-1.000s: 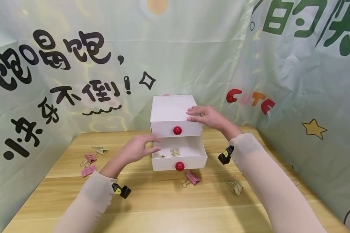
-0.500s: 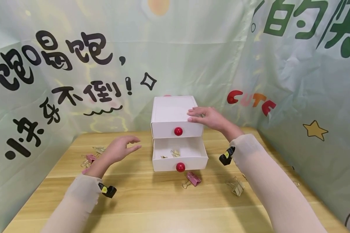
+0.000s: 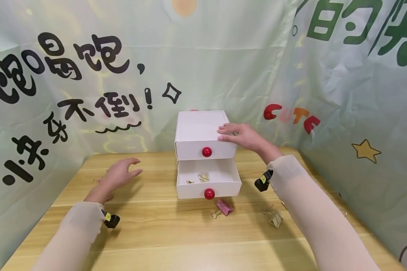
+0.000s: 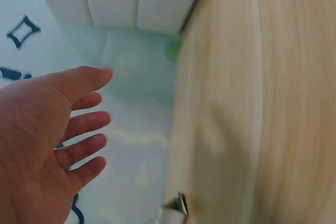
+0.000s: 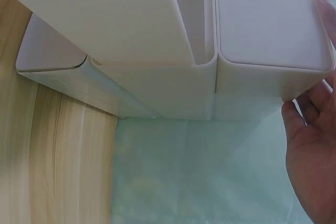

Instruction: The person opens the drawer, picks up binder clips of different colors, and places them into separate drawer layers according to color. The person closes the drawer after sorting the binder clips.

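Note:
A white drawer box (image 3: 201, 124) with red ball knobs stands at the back of the table. Its middle drawer (image 3: 190, 190) is pulled out, with small gold binder clips (image 3: 203, 177) inside. My right hand (image 3: 243, 136) rests on the box's upper right edge, fingers lying fairly straight on the top. My left hand (image 3: 118, 175) hovers over the table's left side, fingers relaxed and spread, holding nothing. It hides most of the clips there. In the left wrist view, a pale binder clip (image 4: 176, 211) lies below the left hand's fingers.
A pink binder clip (image 3: 225, 207) lies in front of the pulled-out drawer. A gold binder clip (image 3: 274, 216) is farther right, near the right forearm. Printed cloth (image 3: 203, 67) hangs behind the wooden table (image 3: 176, 237) and along its sides.
My left hand has moved left, from the pulled-out drawer to above the clips on the table's left side. My right hand has stayed on the box.

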{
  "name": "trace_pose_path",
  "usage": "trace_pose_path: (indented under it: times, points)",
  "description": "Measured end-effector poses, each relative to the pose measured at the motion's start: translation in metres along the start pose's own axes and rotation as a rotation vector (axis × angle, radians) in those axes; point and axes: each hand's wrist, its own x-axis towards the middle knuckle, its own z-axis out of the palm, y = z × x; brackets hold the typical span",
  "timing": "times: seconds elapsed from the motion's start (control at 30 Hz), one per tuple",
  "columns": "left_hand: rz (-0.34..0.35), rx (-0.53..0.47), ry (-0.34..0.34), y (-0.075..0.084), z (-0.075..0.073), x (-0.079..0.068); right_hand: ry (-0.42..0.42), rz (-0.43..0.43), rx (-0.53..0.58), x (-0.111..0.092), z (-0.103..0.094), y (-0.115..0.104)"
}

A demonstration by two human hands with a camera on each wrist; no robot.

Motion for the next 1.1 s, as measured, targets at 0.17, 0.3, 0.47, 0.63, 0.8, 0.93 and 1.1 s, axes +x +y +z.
trace_pose_path:
  times: [0.17,0.3,0.47,0.63,0.8,0.93,1.1]
  points:
    - [-0.068,-0.005,-0.014,-0.025,0.002,-0.003,0.002,-0.005,0.009,0.000,0.000,0.001]
    - [-0.104,0.018,0.003,-0.041,0.003,-0.004,0.002,-0.006,0.015,0.000,0.000,0.001]
    - [-0.142,0.059,0.030,-0.056,0.005,-0.006,-0.006,-0.010,0.010,-0.001,-0.001,0.000]
    - [-0.230,0.077,0.035,-0.067,0.007,-0.008,-0.007,-0.011,0.003,-0.001,-0.001,0.000]
    - [-0.319,0.061,-0.033,-0.077,0.008,-0.010,-0.006,-0.012,0.009,-0.001,0.001,0.000]
    - [-0.363,0.047,-0.095,-0.082,0.008,-0.011,-0.007,-0.013,0.013,-0.001,0.001,0.000]
    - [-0.341,0.062,-0.120,-0.082,0.008,-0.010,0.001,-0.011,0.022,-0.001,0.001,-0.001]
